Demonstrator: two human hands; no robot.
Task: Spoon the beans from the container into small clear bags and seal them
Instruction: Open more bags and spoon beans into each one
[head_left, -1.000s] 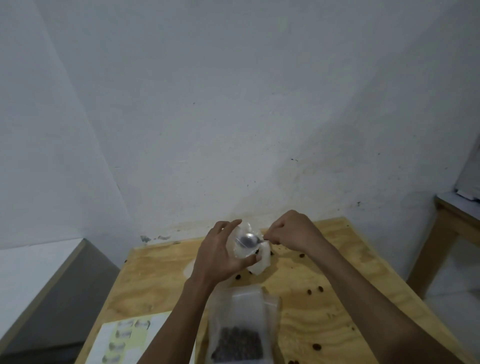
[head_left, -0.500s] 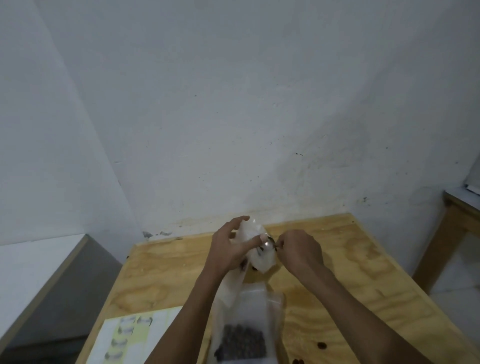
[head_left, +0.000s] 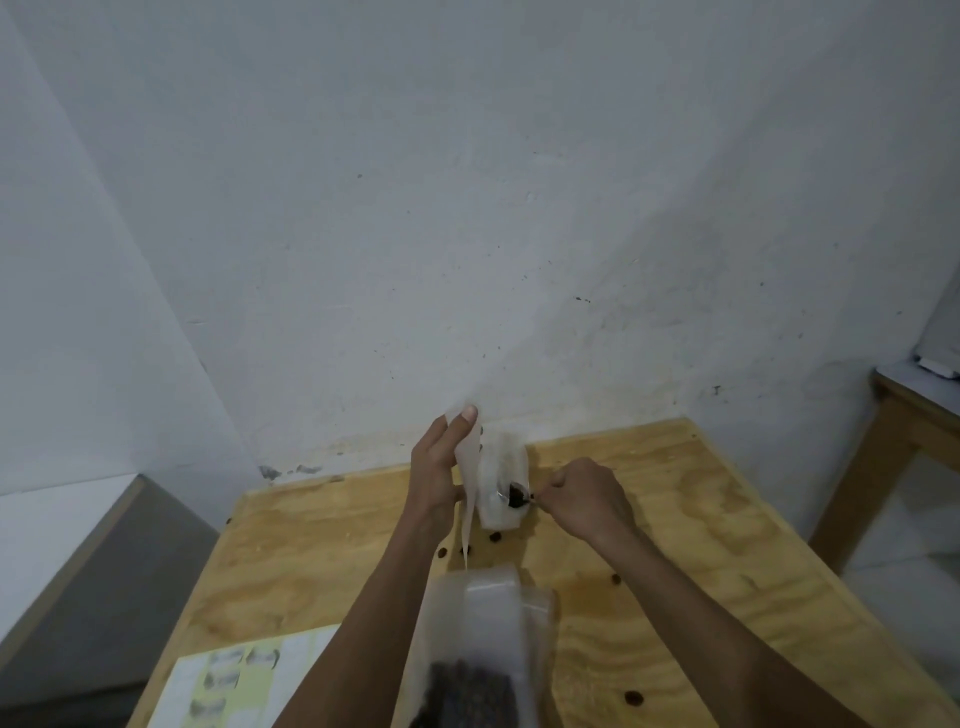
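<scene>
My left hand (head_left: 439, 467) holds up a small clear bag (head_left: 498, 483) over the far middle of the wooden table (head_left: 675, 519), thumb pinching its upper edge; a thin strip of plastic hangs down from it. My right hand (head_left: 589, 499) grips a metal spoon (head_left: 514, 496) whose bowl carries dark beans and sits inside the bag's mouth. A clear container (head_left: 483, 649) with dark beans (head_left: 467, 691) in its bottom stands near the table's front edge, between my forearms.
Several loose beans (head_left: 496, 537) lie scattered on the table around the bag and container. A printed sheet (head_left: 234, 680) lies at the front left. A grey surface is at the left, another wooden table (head_left: 904, 410) at the right. White walls close behind.
The spoon, empty a second ago, now holds beans inside the bag. My left hand has raised and opened the bag, and the view has tilted slightly.
</scene>
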